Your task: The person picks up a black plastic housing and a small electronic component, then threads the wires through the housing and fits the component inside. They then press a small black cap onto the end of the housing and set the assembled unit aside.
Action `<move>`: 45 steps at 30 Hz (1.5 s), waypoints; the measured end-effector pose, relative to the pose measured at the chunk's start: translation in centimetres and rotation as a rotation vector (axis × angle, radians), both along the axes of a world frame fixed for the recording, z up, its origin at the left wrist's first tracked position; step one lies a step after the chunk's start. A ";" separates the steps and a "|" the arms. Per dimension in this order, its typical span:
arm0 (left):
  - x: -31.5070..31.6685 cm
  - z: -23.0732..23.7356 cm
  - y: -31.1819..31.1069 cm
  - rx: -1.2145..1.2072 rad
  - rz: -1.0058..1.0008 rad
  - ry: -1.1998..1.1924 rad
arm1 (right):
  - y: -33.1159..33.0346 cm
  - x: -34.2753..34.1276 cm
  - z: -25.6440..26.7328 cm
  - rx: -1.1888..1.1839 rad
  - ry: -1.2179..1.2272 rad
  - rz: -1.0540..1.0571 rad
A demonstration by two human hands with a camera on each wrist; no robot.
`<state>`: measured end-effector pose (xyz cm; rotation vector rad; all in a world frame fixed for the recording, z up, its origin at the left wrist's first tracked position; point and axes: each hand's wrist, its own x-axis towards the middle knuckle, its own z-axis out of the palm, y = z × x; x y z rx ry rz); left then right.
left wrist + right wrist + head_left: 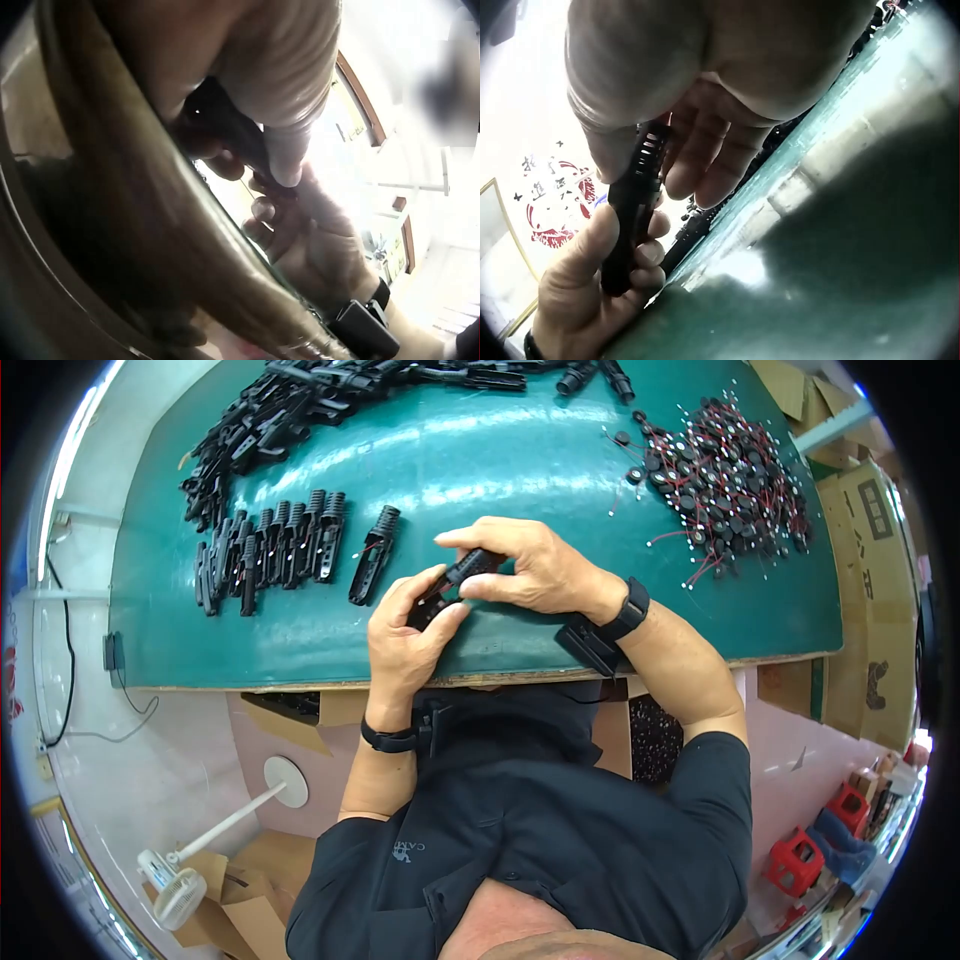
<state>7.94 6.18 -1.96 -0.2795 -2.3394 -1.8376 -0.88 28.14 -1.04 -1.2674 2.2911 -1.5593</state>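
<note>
A black plastic housing (432,603) with a ribbed end is held between both hands above the table's near edge. The left hand (400,643) grips its lower body, thumb on one side and fingers on the other. At the ribbed end, the right hand (535,567) pinches the piece between thumb and fingers. In the right wrist view the housing (630,210) stands nearly upright, its slotted end under the right hand (697,82) and its lower part in the left hand (574,292). The left wrist view shows the housing (225,120) dark, partly covered by fingers.
On the green table (500,470), one similar housing (374,555) lies left of the hands, beside a row of housings (270,550). A large heap of black parts (260,420) is at the back left. Small round wired parts (720,490) are piled at the right.
</note>
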 end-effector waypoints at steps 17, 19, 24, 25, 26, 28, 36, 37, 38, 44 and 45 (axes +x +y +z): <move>-0.9 0.0 -5.9 -0.687 0.249 0.266 | -6.9 -3.3 -1.4 0.136 0.159 -0.187; -0.6 0.3 -6.6 -0.689 0.293 0.285 | -8.6 -5.0 -2.1 0.134 0.167 -0.251; 0.6 0.3 -7.4 -0.662 0.343 0.297 | -13.2 -7.5 -2.1 0.070 0.191 -0.347; 0.8 0.2 -7.5 -0.651 0.337 0.292 | -13.6 -7.5 -2.0 0.072 0.193 -0.348; 0.8 0.1 -7.6 -0.648 0.334 0.293 | -13.8 -7.6 -1.8 0.078 0.122 -0.347; 0.8 -0.5 -7.7 -0.627 0.343 0.276 | -14.1 -7.7 -1.7 0.097 -0.022 -0.344; 0.8 -0.5 -7.3 -0.697 0.294 0.330 | -13.0 -7.2 -2.6 0.098 0.135 -0.373; 1.1 -0.5 -7.3 -0.715 0.299 0.330 | -12.5 -6.9 -2.4 0.059 0.138 -0.354; 1.2 -0.5 -7.3 -0.704 0.290 0.331 | -12.0 -6.7 -2.2 0.018 0.141 -0.334; 1.3 -0.4 -7.2 -0.662 0.292 0.340 | -2.4 -14.8 -1.8 0.330 0.306 -0.646; 1.3 -0.3 -7.1 -0.649 0.293 0.345 | -0.6 -16.6 -2.1 0.395 0.416 -0.763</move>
